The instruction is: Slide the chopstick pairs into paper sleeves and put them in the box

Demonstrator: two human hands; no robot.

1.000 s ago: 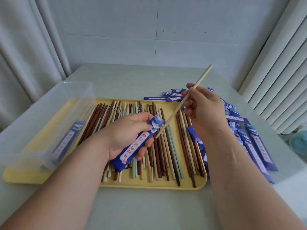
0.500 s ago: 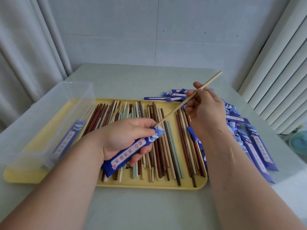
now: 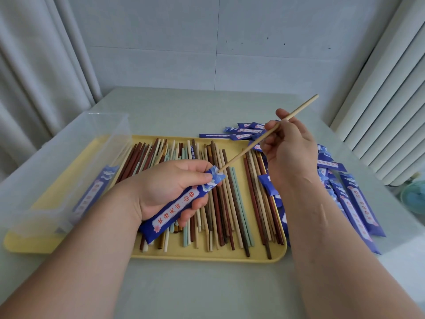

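- So, left hand gripped a blue paper sleeve above the yellow tray.
- Right hand pinched a pale chopstick, near tip at the sleeve's open mouth.

A pale grey-green table runs back to the far wall. A yellow tray lies flat across its middle. Blue paper sleeves lie in a loose heap on the tabletop, from the tray's far right corner along its right side. A clear plastic box stands at the left, overlapping the tray's left end
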